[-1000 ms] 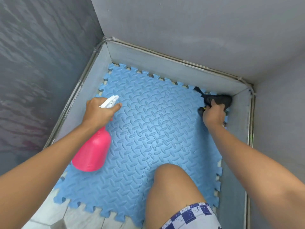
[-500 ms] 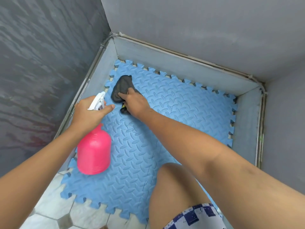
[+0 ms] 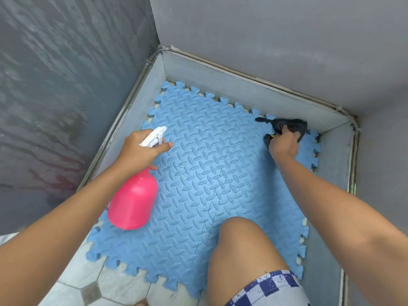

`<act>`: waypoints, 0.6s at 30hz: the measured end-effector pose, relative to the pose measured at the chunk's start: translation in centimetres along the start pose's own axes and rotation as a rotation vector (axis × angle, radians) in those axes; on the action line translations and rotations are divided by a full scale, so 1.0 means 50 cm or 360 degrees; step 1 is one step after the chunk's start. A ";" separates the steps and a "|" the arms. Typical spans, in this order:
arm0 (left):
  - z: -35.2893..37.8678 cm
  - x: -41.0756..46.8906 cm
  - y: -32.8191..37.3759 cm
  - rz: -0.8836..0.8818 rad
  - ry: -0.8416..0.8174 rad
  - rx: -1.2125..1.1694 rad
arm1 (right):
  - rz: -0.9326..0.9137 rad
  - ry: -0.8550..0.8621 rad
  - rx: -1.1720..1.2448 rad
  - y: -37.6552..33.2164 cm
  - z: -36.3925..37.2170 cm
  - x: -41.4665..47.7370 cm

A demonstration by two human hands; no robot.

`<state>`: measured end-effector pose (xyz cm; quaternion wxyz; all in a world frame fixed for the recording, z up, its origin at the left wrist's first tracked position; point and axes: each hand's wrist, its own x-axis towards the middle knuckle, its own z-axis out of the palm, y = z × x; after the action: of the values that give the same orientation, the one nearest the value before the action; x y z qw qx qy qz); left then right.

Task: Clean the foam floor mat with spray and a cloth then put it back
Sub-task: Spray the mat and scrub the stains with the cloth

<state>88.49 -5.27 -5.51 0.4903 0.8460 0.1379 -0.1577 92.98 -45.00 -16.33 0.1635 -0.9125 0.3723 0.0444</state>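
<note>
- One blue interlocking foam floor mat point(image 3: 198, 173), flat in the grey wall corner.
- My left hand point(image 3: 141, 151) grips one pink plastic spray bottle point(image 3: 132, 199) over the mat's left edge.
- My right hand point(image 3: 283, 144) clutches one dark cloth point(image 3: 287, 124) at the mat's far right corner.
- My bare knee point(image 3: 238, 244) covers the mat's near part.

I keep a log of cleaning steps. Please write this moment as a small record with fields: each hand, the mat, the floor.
left hand: grips pink spray bottle by its white trigger head, above mat's left side
right hand: presses dark cloth on mat's far right corner
mat: blue foam, lying flat in the wall corner
knee: on mat's near part
floor: pale tiles at near edge
</note>
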 end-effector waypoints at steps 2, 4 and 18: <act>-0.013 -0.024 0.001 0.0025 -0.0118 -0.0031 | -0.0165 -0.0065 0.0016 -0.074 0.033 -0.036; -0.032 -0.058 -0.004 0.0087 -0.0221 -0.0035 | -0.0470 -0.0169 0.0019 -0.160 0.068 -0.089; -0.223 -0.341 -0.244 -0.0099 -0.0423 -0.0102 | -0.1984 -0.0823 -0.0202 -0.298 0.214 -0.606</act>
<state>69.71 9.00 -2.99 0.5259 0.7969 0.1030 -0.2789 81.96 -11.32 -16.34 0.1885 -0.9245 -0.2780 0.1805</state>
